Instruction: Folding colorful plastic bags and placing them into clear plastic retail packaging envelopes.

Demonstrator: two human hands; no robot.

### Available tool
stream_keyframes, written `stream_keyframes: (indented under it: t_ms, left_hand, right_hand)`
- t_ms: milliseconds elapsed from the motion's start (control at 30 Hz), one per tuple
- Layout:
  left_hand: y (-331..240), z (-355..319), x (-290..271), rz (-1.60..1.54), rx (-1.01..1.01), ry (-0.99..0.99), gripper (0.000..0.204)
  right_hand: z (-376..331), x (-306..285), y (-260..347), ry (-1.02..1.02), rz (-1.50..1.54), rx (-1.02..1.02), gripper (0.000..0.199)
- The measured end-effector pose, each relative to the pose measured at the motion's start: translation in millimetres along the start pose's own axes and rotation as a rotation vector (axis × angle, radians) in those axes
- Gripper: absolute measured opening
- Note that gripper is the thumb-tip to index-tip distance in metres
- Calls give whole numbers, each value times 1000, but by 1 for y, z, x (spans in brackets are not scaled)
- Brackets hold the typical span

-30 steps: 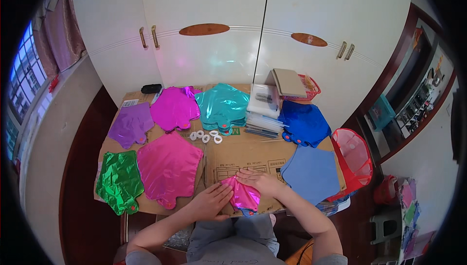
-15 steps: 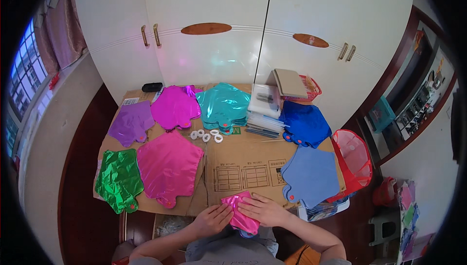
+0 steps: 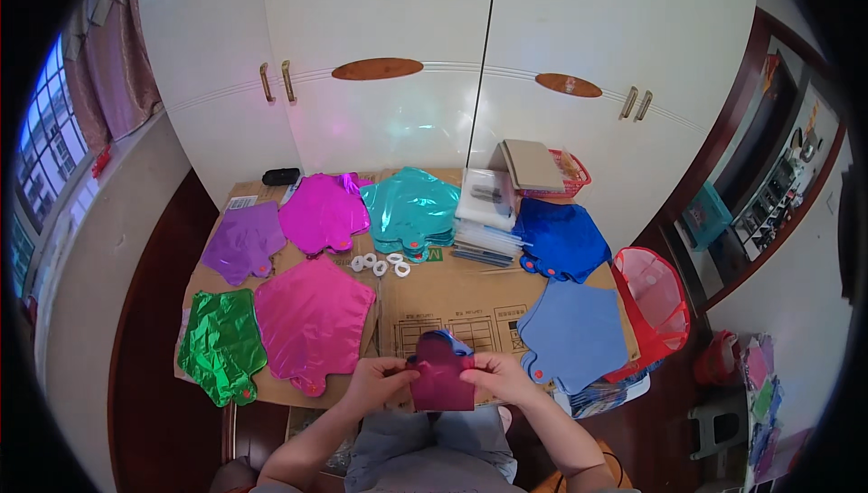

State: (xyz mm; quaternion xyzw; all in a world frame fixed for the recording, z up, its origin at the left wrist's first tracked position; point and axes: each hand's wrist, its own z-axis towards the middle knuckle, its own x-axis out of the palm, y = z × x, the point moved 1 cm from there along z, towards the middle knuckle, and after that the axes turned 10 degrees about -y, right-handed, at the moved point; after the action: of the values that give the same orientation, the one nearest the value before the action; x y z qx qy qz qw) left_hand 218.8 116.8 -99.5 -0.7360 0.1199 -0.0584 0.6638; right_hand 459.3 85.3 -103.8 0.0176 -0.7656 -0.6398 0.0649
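Note:
Near the table's front edge I hold up a folded foil balloon (image 3: 440,384), dark pink on the side facing me, with a bit of blue showing at its top. My left hand (image 3: 384,377) pinches its left side between thumb and fingers. On its right side my right hand (image 3: 499,375) does the same. Flat foil balloons lie spread around: a large pink one (image 3: 315,321) and a green one (image 3: 221,344) to the left, and a light blue pile (image 3: 579,335) to the right.
Farther back lie purple (image 3: 242,241), magenta (image 3: 324,213), teal (image 3: 411,208) and dark blue (image 3: 565,238) foil balloons. White rings (image 3: 381,267) sit mid-table beside stacked clear packets (image 3: 488,203). A red basket (image 3: 571,175) stands at the back; a red bag (image 3: 655,303) hangs right.
My hands have gone from pressing flat on the pink folded balloon to pinching its two sides. It is now lifted up, showing a darker face with blue at the top.

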Motion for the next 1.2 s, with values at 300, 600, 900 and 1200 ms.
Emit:
stream_keyframes:
  t_ms: [300,600,900,1200]
  left_hand:
    - [10,7,-4,-25,-3,16,11]
    - [12,11,1,-29,2,-43,10]
    - [16,15,2,-52,-19,-29,10]
    - [7,32,2,-122,-227,85,11]
  right_hand:
    - [1,-2,-5,-144,-1,-51,20]
    - [12,14,-18,-371,162,-315,11]
    - [7,15,2,-362,-200,-329,13]
    - [28,0,0,-206,47,-18,9]
